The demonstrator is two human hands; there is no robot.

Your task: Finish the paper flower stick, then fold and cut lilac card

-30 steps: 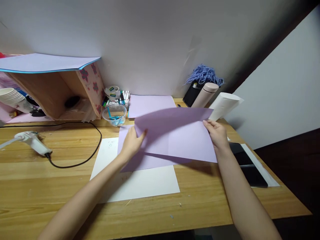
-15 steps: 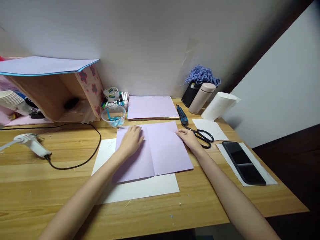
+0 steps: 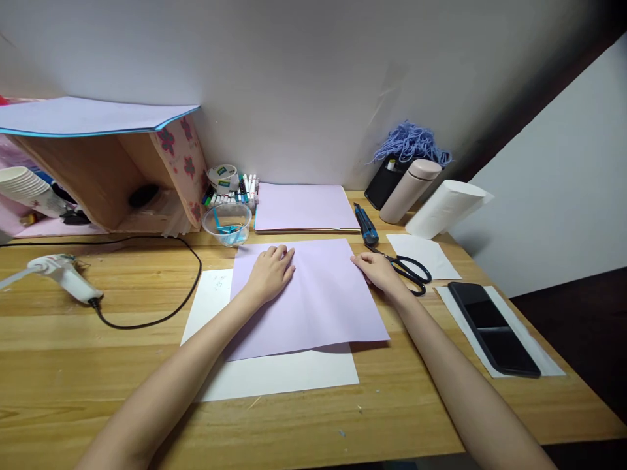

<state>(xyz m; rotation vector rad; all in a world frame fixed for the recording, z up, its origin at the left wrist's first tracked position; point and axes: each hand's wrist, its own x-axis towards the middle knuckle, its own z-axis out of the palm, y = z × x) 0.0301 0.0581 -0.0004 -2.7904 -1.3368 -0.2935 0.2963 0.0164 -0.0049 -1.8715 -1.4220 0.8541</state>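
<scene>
A sheet of light purple paper [image 3: 313,300] lies over a white sheet [image 3: 284,378] on the wooden table, with a faint bulge down its middle. My left hand [image 3: 272,271] rests on the left half of the purple paper, fingers stretched out and slightly spread. At the sheet's right edge, my right hand [image 3: 377,269] pinches the paper between thumb and fingers. Black-handled scissors [image 3: 411,271] lie just beyond the right hand, partly hidden by it. A blue utility knife [image 3: 366,225] lies behind them.
More purple paper [image 3: 306,207] is stacked by the wall, right of a clear plastic bowl [image 3: 228,225] and markers [image 3: 240,192]. A glue gun [image 3: 68,277] with a black cord is at left, before a cardboard box [image 3: 181,166]. A phone [image 3: 492,329] lies right; a bottle [image 3: 410,190] stands behind.
The paper's sharp centre crease now shows as a soft bulge. My left hand has slid a little right across the sheet. My right hand still grips the edge; the view has shifted slightly.
</scene>
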